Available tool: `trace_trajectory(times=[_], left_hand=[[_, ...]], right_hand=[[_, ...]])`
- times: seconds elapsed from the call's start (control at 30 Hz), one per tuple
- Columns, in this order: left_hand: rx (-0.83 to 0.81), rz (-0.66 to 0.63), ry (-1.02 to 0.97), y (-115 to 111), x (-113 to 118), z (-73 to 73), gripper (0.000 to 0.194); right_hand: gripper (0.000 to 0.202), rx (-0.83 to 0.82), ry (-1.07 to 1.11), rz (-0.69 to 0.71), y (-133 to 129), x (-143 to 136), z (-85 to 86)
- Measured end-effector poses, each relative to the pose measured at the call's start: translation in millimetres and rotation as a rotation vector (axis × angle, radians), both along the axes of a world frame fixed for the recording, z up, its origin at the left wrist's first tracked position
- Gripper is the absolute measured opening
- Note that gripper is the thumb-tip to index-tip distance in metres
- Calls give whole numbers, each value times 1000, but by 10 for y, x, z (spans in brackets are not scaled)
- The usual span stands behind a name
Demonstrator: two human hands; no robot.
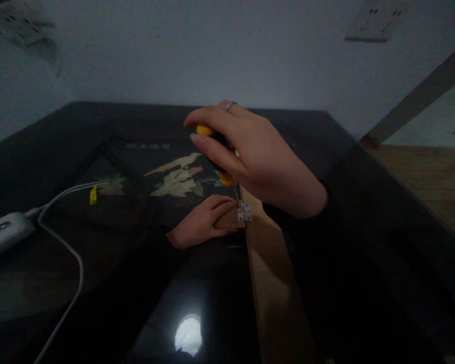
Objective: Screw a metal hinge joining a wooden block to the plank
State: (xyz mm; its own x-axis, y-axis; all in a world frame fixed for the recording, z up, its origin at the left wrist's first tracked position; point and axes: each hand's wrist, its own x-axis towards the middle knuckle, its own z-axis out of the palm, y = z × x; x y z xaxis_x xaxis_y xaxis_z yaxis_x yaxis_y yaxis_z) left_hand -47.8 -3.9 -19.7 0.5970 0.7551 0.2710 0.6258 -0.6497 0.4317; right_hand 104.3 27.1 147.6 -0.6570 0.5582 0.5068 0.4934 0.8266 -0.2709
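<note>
My right hand (250,146) is wrapped round the yellow and black handle of a screwdriver (227,178). Its thin shaft points down at a silver hinge (244,212). The hinge lies across a small wooden piece (227,218) on the left and a long wooden board (269,253) on the right. My left hand (199,221) grips the small piece, fingers on its far side and thumb on its near side, just left of the hinge. The screwdriver's tip meets the hinge's left leaf; any screw there is too small to make out.
A glossy black table (212,283) with a bird and flower picture carries everything. On the left are a white power strip (7,230), its white cable (79,263) and a yellow tag (93,195). Beyond the table rises a pale wall (197,55) with sockets.
</note>
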Motion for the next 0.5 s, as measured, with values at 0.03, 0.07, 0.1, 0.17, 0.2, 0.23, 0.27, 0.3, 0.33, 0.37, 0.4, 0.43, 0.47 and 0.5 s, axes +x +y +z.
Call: trace_trajectory(times=[0.03, 0.07, 0.1, 0.17, 0.2, 0.23, 0.27, 0.3, 0.33, 0.37, 0.4, 0.43, 0.47, 0.5], left_hand=[[-3, 0, 1, 1, 0, -3, 59], [-5, 0, 1, 2, -1, -5, 59], [-5, 0, 2, 2, -2, -7, 60], [0, -1, 0, -3, -7, -9, 62], [2, 0, -1, -7, -9, -9, 63], [5, 4, -4, -12, -11, -8, 64], [8, 10, -6, -17, -12, -5, 64], [10, 16, -6, -22, -13, -2, 64], [11, 23, -5, -27, -12, 3, 63], [12, 30, -5, -30, -10, 10, 62], [12, 37, -9, -33, -8, 18, 61], [13, 44, -14, -35, -6, 27, 59], [15, 48, -18, -36, -4, 36, 58], [19, 51, -20, -36, -3, 43, 56]], right_hand=[[28, -34, -2, 35, 1, 12, 13], [29, -62, 3, 67, 3, 26, 21], [30, -82, 14, 94, 7, 39, 26], [28, -88, 42, 142, 20, 63, 23], [27, -77, 54, 147, 28, 71, 17], [26, -59, 62, 131, 37, 75, 10], [26, -40, 63, 97, 44, 77, 4], [27, -24, 58, 50, 51, 76, -2], [28, -14, 51, 2, 57, 74, -4], [30, -12, 43, -33, 60, 72, -4], [31, -17, 33, -44, 61, 72, 0], [32, -27, 23, -38, 59, 74, 7], [31, -42, 13, -22, 56, 79, 16], [31, -58, 3, -2, 51, 87, 26]])
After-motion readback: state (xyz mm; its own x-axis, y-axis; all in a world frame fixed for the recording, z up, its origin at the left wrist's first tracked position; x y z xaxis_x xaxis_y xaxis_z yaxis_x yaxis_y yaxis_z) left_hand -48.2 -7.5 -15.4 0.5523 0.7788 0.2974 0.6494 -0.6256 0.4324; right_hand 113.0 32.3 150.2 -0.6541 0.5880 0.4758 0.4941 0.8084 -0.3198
